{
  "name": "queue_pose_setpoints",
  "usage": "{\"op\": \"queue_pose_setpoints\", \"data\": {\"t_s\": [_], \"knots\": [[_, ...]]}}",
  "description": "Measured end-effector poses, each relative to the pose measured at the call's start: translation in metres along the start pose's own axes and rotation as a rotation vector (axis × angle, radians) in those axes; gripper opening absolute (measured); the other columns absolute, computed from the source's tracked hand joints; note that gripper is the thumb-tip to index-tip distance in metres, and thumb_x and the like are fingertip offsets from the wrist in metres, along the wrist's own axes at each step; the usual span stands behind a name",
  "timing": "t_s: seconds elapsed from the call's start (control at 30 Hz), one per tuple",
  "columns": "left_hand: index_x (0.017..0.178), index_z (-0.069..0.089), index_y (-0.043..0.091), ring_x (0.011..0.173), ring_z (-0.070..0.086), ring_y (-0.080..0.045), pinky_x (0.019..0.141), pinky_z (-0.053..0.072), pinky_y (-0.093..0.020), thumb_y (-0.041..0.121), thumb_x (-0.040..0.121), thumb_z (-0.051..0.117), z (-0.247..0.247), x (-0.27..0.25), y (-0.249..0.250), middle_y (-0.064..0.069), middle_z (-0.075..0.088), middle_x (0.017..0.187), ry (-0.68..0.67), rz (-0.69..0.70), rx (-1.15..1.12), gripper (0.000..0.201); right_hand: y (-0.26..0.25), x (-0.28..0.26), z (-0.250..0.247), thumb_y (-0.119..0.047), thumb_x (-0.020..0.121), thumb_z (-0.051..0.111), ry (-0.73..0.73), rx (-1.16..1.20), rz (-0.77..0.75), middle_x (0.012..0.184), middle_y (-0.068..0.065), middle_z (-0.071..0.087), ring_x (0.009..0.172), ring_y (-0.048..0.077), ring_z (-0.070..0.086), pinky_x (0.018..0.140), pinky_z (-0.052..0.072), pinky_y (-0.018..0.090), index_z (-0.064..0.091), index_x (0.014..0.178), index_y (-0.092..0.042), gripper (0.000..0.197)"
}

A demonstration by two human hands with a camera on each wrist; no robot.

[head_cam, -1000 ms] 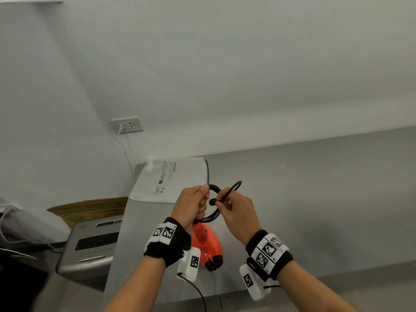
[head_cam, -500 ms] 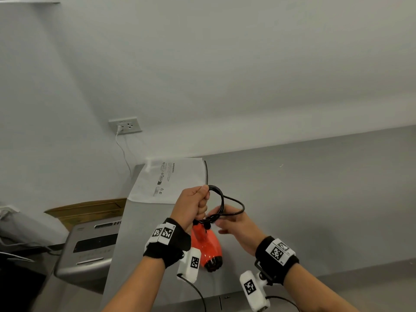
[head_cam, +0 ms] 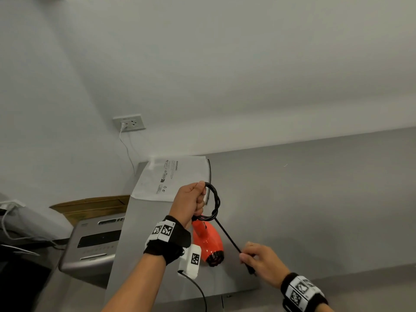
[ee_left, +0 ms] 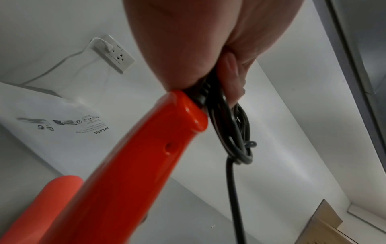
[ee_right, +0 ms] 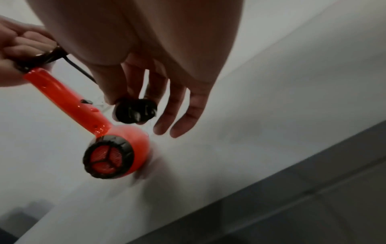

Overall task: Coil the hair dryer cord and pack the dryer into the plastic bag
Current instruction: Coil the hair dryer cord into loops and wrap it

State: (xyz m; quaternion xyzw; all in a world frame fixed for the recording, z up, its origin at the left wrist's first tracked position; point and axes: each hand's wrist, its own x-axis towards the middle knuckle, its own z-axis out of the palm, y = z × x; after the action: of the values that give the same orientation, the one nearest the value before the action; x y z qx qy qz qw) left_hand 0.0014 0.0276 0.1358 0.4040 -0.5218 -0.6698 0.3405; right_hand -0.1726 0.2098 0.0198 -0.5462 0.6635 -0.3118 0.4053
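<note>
My left hand grips the coiled black cord together with the base of the orange hair dryer's handle, and the orange dryer hangs below it over the grey table. A straight run of cord slants down to my right hand, which pinches the black plug between thumb and forefinger while its other fingers hang straight. A wrap of cord crosses the coil near its lower end. The flat white plastic bag with a printed warning lies on the table's far left corner.
A wall socket with a white cable plugged in is behind the table. Left of the table stand a grey machine and a cardboard box. The table's front edge runs just under my wrists.
My right hand has drawn the plug end away from the coil, down and to the right toward me, so the cord now runs taut. The left hand stays in place holding the coil.
</note>
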Motion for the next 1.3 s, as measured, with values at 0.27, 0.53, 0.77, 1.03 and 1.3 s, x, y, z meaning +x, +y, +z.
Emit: {"op": "queue_pose_setpoints", "data": {"t_s": [0.27,0.53,0.77,1.03,1.3], "knots": [[0.073,0.051,0.014,0.038,0.022,-0.006,0.036,0.02,-0.017,0.028,0.106,0.045,0.008,0.006,-0.001,0.004,0.031,0.054,0.065,0.009,0.007,0.037,-0.084,-0.049,-0.039,-0.029,0.088,0.057,0.069,-0.264,-0.383,0.14,-0.037,0.052,0.145,0.002,0.031,0.112,0.028,0.026,0.068,0.06,-0.024,0.03],[0.075,0.05,0.015,0.045,0.027,-0.008,0.038,0.021,-0.018,0.028,0.107,0.043,0.016,0.001,-0.003,-0.001,0.051,0.067,0.008,0.045,-0.071,0.035,-0.131,-0.004,-0.041,-0.015,0.101,0.052,0.196,0.142,-0.265,0.079,-0.008,0.063,0.072,0.017,0.065,0.073,0.053,0.03,0.074,0.095,-0.013,0.023],[0.084,0.054,0.012,0.047,0.051,-0.015,0.045,0.041,-0.025,0.037,0.107,0.04,0.021,-0.009,-0.008,-0.005,0.076,0.11,-0.066,0.053,0.029,0.036,-0.137,0.028,-0.033,-0.011,0.099,0.051,0.222,-0.1,-0.174,0.067,-0.015,0.055,0.056,-0.002,0.052,0.062,0.038,0.015,0.073,0.083,-0.012,0.027],[0.091,0.062,0.004,0.061,0.049,-0.02,0.06,0.042,-0.03,0.032,0.104,0.047,0.008,-0.008,-0.005,-0.009,0.057,0.07,-0.298,0.061,0.028,0.034,-0.148,0.033,-0.047,-0.009,0.097,0.053,0.133,-0.154,-0.309,0.084,-0.01,0.071,0.076,0.008,0.064,0.07,0.049,0.016,0.071,0.097,-0.019,0.02],[0.096,0.07,0.009,0.064,0.048,-0.014,0.057,0.042,-0.025,0.035,0.106,0.043,0.01,-0.012,-0.009,-0.004,0.06,0.077,-0.233,0.026,0.028,0.039,-0.136,0.055,-0.056,-0.036,0.091,0.068,0.244,0.141,-0.105,0.095,0.004,0.074,0.09,0.021,0.069,0.089,0.056,0.043,0.07,0.098,-0.022,0.016]]}}
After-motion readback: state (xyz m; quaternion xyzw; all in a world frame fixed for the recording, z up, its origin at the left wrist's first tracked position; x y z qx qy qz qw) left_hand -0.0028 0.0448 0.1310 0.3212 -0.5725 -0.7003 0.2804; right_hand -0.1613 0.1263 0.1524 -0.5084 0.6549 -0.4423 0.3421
